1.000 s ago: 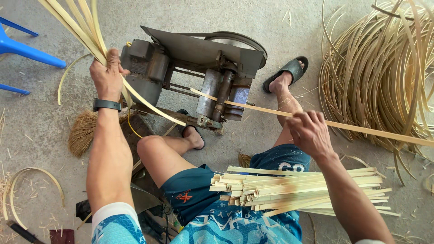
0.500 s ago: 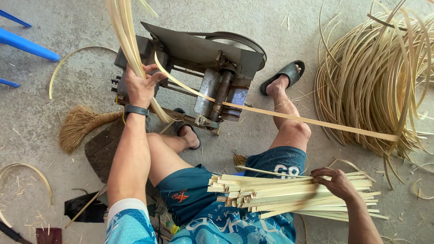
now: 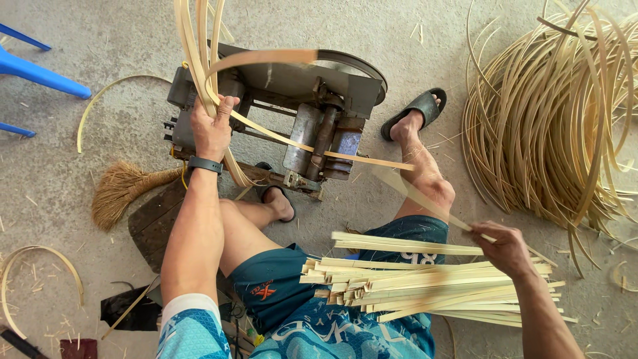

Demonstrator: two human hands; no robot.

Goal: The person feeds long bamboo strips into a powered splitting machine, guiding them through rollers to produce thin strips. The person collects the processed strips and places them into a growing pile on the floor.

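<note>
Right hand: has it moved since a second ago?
Yes. The right hand dropped from strip level near the grey machine toward the cut strips on the lap.

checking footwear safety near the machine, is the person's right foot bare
No, the right foot wears a black open-toed sandal on the grey concrete floor beside the grey metal machine.

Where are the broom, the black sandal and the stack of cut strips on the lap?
broom point(image 3: 119, 191), head view, on its bristles
black sandal point(image 3: 421, 106), head view, on its strap
stack of cut strips point(image 3: 425, 282), head view, mid-bundle
</note>
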